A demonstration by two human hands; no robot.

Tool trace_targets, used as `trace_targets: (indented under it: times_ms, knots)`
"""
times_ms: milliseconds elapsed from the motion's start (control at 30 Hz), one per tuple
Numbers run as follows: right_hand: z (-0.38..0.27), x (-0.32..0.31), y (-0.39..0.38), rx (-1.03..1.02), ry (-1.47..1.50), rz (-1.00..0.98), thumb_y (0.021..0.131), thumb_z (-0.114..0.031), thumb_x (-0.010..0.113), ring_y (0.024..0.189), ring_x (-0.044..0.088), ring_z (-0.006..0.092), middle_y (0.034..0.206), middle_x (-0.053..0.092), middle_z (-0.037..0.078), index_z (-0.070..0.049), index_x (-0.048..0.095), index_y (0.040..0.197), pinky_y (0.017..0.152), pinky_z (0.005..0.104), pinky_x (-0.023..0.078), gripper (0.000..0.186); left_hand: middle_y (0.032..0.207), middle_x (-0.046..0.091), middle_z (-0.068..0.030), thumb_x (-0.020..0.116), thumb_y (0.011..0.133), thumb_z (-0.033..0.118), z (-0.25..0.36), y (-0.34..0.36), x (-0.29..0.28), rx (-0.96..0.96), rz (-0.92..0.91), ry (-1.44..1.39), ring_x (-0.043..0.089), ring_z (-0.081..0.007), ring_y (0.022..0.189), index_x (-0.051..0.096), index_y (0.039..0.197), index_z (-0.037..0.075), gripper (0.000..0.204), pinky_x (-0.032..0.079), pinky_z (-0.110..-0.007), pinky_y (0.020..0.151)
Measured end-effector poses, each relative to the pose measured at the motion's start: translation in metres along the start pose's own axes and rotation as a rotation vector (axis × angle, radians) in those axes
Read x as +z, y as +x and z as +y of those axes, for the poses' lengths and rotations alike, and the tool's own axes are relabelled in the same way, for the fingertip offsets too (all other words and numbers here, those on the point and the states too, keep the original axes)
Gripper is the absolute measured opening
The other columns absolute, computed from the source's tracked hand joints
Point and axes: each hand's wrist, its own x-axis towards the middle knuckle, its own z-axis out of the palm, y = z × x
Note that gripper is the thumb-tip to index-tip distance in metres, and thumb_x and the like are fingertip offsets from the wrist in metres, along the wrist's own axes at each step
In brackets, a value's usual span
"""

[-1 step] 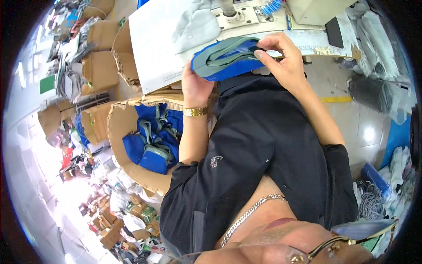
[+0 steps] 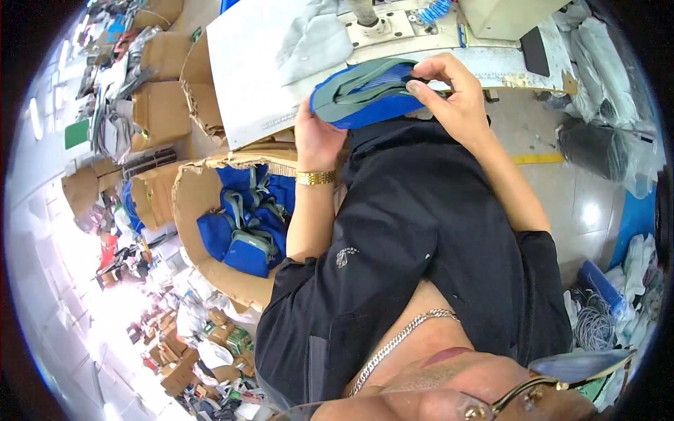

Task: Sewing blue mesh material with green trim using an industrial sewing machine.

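Both hands hold up a blue sewn fabric piece [image 2: 393, 109] with wide grey-green bands folded in loops along its top. My left hand [image 2: 319, 140], a gold watch on its wrist, grips the left end, with most fingers hidden behind the cloth. At the right end, my right hand [image 2: 458, 98] pinches the edge between thumb and forefinger. The piece is above my lap, in front of the edge of the white work table [image 2: 246, 77]. On the left, a torn cardboard box [image 2: 193, 217] contains several similar blue pieces [image 2: 249, 252] with grey-green bands.
Beyond my hands stands a sewing machine [image 2: 379, 31] with a blue coiled hose [image 2: 434, 10]. Grey cloth [image 2: 316, 38] lies on the table, and a dark flat object [image 2: 535, 52] is at its right. Plastic-wrapped bundles [image 2: 604, 151] sit at right; more cartons [image 2: 161, 116] stand at left.
My left hand and the left end of the blue fabric piece have shifted slightly to the right. My right hand keeps its pinch almost in place.
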Motion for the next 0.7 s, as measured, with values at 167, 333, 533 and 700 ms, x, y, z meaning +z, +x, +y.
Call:
trace_targets:
  times_ms: [167,333,533,700]
  knots:
    - [-0.012,0.004,0.003,-0.122,-0.105,-0.196,0.088,-0.019,0.070,0.089,0.064,0.0165,0.101,0.068,0.011,0.002,0.063,0.107,0.082,0.0300,0.050,0.029,0.110,0.068,-0.0153,0.037,0.101,0.038,-0.023,0.000,0.010,-0.028,0.269,0.105,0.064,-0.0290,0.104,0.061,0.118,0.002,0.046,0.050,-0.046,0.091]
    - [-0.008,-0.003,0.021,-0.006,-0.032,-0.202,0.090,-0.025,0.069,0.075,0.062,0.0136,0.082,0.068,0.008,-0.002,0.068,0.096,0.071,0.0288,0.049,0.024,0.064,0.062,-0.0059,0.045,0.102,0.040,-0.011,-0.012,0.006,-0.036,0.174,0.744,0.057,-0.0159,0.061,0.063,0.099,0.002,0.042,0.048,-0.029,0.060]
    - [-0.022,-0.020,0.054,-0.012,0.012,-0.589,0.093,-0.035,0.064,0.077,0.063,0.0133,0.082,0.068,0.008,0.000,0.069,0.097,0.072,0.0287,0.049,0.035,0.113,0.066,-0.0088,0.058,0.098,0.025,0.023,0.007,0.059,0.627,-0.275,1.417,0.061,-0.0160,0.102,0.057,0.126,0.001,0.037,0.051,-0.029,0.086]
    - [-0.027,-0.018,0.071,-0.088,0.079,-0.513,0.097,-0.025,0.059,0.065,0.042,0.0065,0.067,0.047,-0.001,-0.002,0.058,0.081,0.058,0.0238,0.034,0.028,0.099,0.066,-0.0097,0.069,0.091,0.033,0.016,0.034,0.115,0.530,-0.665,1.290,0.061,-0.0131,0.091,0.063,0.119,0.001,0.043,0.051,-0.028,0.076]
